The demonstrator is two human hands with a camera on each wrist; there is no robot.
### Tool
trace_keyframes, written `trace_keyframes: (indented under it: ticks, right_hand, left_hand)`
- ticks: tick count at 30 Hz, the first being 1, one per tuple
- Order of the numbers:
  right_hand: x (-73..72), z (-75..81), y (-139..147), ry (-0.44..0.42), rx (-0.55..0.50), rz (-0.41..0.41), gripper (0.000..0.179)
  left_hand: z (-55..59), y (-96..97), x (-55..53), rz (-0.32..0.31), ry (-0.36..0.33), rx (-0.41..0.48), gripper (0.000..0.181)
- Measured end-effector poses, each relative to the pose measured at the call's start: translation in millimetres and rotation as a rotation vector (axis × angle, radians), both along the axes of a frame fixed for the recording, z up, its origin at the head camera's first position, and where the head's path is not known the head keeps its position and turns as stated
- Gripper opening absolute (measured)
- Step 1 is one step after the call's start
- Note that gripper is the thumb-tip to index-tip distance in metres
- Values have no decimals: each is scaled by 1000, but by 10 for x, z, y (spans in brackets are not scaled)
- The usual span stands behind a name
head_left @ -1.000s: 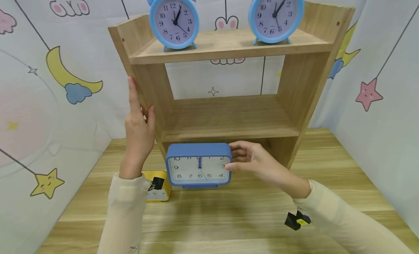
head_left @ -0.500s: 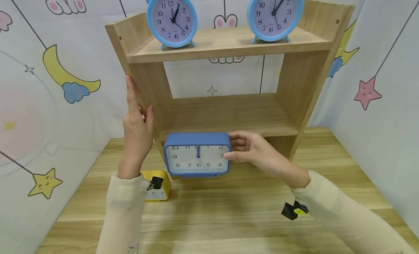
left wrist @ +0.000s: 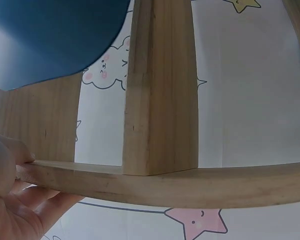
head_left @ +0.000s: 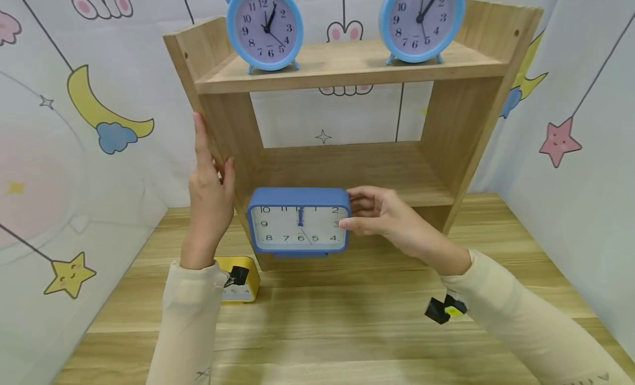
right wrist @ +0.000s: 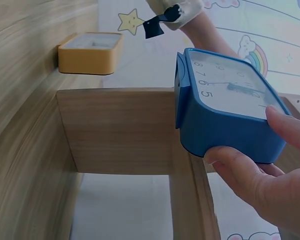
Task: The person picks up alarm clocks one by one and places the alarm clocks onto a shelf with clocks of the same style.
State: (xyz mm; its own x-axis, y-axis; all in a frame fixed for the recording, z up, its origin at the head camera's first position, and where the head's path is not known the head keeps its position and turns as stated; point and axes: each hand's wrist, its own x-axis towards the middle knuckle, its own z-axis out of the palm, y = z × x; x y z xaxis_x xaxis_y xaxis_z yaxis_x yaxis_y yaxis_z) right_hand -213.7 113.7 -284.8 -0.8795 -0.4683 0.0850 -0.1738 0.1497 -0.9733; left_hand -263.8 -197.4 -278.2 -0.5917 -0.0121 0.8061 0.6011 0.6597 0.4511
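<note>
My right hand [head_left: 389,214] holds a blue rectangular alarm clock [head_left: 283,222] by its right end, thumb on the front and fingers behind. The clock hangs upright before the wooden shelf unit [head_left: 342,83], overlapping the front edge of its middle board in the head view. From the right wrist, the clock's foot [right wrist: 181,92] shows along its base. At the unit's left side, my left hand [head_left: 208,192] grips the side panel [left wrist: 105,184], with the thumb on one face and the fingers along the other. Part of the blue clock's back [left wrist: 55,40] fills the left wrist view's upper corner.
On the top board stand two light-blue round alarm clocks, one left [head_left: 265,29] and one right [head_left: 420,26]. A yellow clock [head_left: 253,277] sits on the wood-grain table [head_left: 347,330], partly behind my left sleeve. Patterned white cloth [head_left: 49,170] surrounds the table.
My right hand has raised the blue clock from below the middle board up to its front edge. My left hand stays on the side panel.
</note>
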Motion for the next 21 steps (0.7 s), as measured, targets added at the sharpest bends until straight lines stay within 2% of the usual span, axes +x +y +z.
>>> trace_keyframes:
  ticks: [13, 21]
  right_hand:
    - [-91, 165, -49, 25, -32, -9, 53]
    - [-156, 251, -75, 38, -4, -44, 57]
  left_hand:
    - [12, 0, -8, 1, 6, -2, 74]
    - [1, -9, -8, -3, 6, -2, 74]
